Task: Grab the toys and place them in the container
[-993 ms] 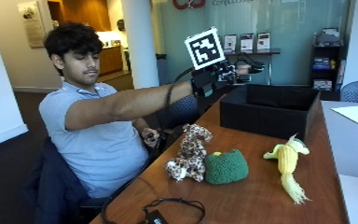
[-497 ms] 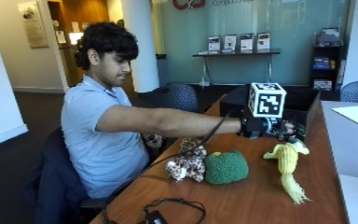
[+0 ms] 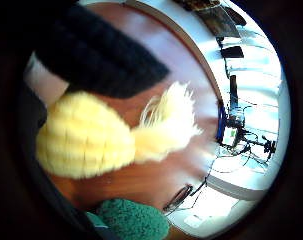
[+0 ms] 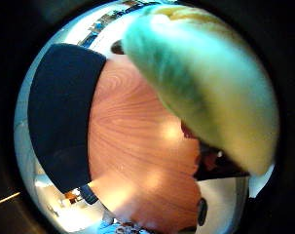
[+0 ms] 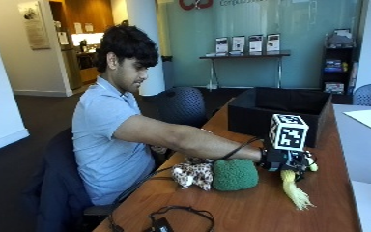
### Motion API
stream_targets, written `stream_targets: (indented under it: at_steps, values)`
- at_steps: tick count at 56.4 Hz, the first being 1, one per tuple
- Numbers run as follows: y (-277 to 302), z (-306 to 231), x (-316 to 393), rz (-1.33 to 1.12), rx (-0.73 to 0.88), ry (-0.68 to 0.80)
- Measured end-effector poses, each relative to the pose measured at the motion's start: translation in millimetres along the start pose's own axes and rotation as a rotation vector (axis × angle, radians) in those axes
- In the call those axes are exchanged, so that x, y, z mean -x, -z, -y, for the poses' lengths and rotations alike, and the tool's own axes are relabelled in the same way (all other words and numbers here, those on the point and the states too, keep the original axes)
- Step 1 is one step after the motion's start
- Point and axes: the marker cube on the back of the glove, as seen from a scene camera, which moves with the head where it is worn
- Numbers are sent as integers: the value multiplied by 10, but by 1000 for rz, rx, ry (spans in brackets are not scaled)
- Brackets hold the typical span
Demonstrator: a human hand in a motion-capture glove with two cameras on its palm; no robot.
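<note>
Reaching across the brown wooden table [image 5: 249,212], your black-gloved right hand [image 5: 282,158] sits right on top of the yellow plush toy with the fringed tail [image 5: 293,189], whose upper part is under the glove while the tail sticks out toward the table's near end. Grip state: I cannot tell if it's closed on the plush or just resting over it; the outside view hides the fingers and the palm views only show the yellow fuzz very close, filling much of the frame [image 3: 91,137]. Handling guess: it's soft, light and squashy, won't break, won't slip much on fabric, but the long body will flop and the tail will dangle, so take it around the thick middle of the body rather than the fringe. Two more toys wait just beside your forearm: a round green knitted plush [image 5: 234,174] touching a spotted leopard-print plush [image 5: 192,174], same soft handling likely. The black open-top fabric container [image 5: 280,116] stands farther up the table, near but apart from the hand.
</note>
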Motion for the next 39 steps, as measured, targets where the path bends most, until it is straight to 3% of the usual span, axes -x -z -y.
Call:
stream_targets:
  at_steps: [20, 29, 39]
  values:
    - [297, -69, 32, 167, 65, 70]
    - [860, -110, 253, 182, -2, 70]
    - [1886, -258, 945, 139, -132, 135]
